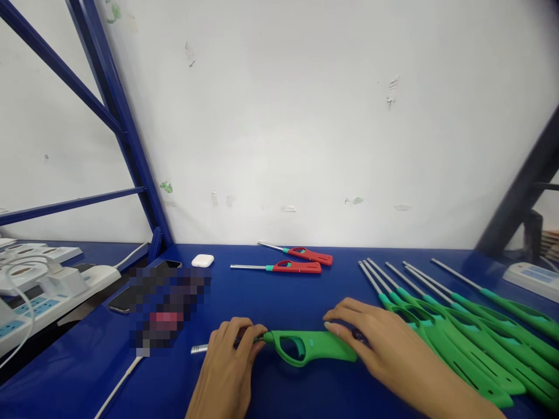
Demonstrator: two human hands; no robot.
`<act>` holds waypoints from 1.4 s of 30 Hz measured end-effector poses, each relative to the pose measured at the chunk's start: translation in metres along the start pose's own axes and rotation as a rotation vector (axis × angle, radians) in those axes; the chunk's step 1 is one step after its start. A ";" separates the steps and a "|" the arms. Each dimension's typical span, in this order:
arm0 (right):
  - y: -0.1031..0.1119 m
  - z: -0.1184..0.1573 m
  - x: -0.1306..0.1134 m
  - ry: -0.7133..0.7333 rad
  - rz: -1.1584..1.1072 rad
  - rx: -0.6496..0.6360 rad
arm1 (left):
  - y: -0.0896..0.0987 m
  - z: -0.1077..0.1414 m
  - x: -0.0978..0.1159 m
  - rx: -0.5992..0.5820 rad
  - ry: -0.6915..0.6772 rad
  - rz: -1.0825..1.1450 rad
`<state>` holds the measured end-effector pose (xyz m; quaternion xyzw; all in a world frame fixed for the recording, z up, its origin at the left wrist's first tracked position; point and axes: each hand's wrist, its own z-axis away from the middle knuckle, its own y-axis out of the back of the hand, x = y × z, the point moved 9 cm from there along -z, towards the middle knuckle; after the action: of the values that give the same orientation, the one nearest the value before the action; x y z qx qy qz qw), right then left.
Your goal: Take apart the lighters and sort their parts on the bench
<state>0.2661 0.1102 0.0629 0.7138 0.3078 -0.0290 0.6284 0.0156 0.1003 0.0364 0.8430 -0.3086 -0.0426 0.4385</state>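
Observation:
A green stick lighter (332,347) with a trigger opening lies level in front of me, between my hands. Around its neck, my left hand (227,358) is closed, fingers and thumb pinching the thin part ahead of the handle. The metal nozzle tip (200,349) pokes out on the left of that hand. My right hand (375,337) grips the rear end of the green handle between thumb and fingers. Part of the nozzle and whatever is under my left fingers are hidden. Just right of my right hand, several more green stick lighters (456,343) lie fanned out, nozzles pointing away.
Two red stick lighters (301,267) lie near the wall (305,145). At left are a white earbud case (202,261), a dark phone (126,298), a blurred-out object with a white cable (117,385), and power strips (39,308). Blue rack posts (131,148) flank the blue tabletop (262,297).

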 end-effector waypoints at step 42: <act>0.035 0.007 0.025 -0.138 0.032 0.238 | -0.011 -0.001 -0.010 -0.113 0.026 0.095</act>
<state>0.3058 0.1129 0.0815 0.7844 0.2467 -0.1042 0.5595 0.0134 0.1112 0.0262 0.8018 -0.3397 -0.0280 0.4909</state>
